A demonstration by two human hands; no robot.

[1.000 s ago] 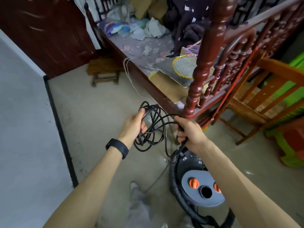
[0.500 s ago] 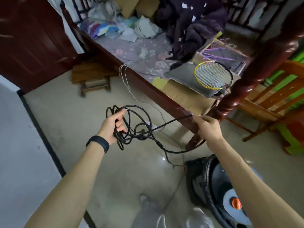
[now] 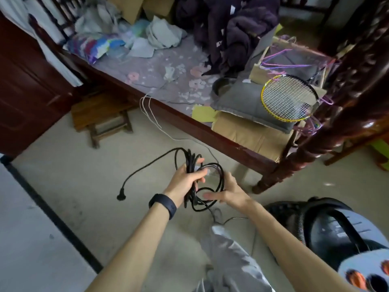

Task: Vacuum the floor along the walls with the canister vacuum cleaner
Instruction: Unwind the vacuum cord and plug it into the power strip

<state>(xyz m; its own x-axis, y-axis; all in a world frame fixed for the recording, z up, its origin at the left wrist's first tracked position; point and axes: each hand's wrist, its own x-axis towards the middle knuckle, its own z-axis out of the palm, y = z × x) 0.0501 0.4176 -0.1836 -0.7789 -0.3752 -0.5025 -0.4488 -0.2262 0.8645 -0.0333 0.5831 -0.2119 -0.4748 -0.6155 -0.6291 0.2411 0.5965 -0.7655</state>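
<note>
Right hand [image 3: 230, 194] back at cord coil [image 3: 190, 160]

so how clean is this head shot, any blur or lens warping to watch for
Head view: motion smear on the right hand and the bedpost; the power cord in the left hand is soft but readable; the vacuum canister in the bottom corner is blurred; the wide lens makes the bedpost lean hard; light soft and even, no hard shadows.

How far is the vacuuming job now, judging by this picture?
Done: only preparation. In hand: the left hand grips the coiled black power cord, the right hand touches its loops, and the black plug dangles unplugged. Left: plugging in and all vacuuming along the walls with the grey-and-black canister vacuum cleaner.
</note>
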